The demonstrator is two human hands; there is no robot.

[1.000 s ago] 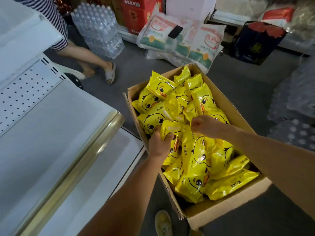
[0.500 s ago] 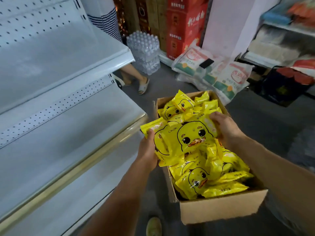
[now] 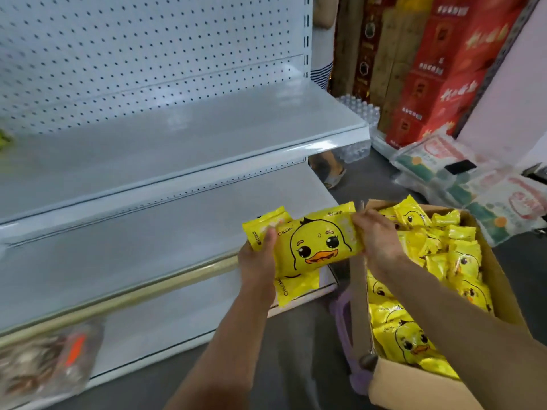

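Duck packets (image 3: 321, 247), left grip (image 3: 257, 261) clasping left end, right grip (image 3: 377, 242) clasping right end

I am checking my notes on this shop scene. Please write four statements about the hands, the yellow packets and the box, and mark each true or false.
1. The left hand and right hand together hold a stack of yellow plastic duck-printed packets. True.
2. The brown cardboard box contains red cans. False: it contains more yellow duck packets.
3. The held stack is above the box. False: it is left of the box, in front of the white metal shelf.
4. Red cardboard cartons stand beyond the box. True.
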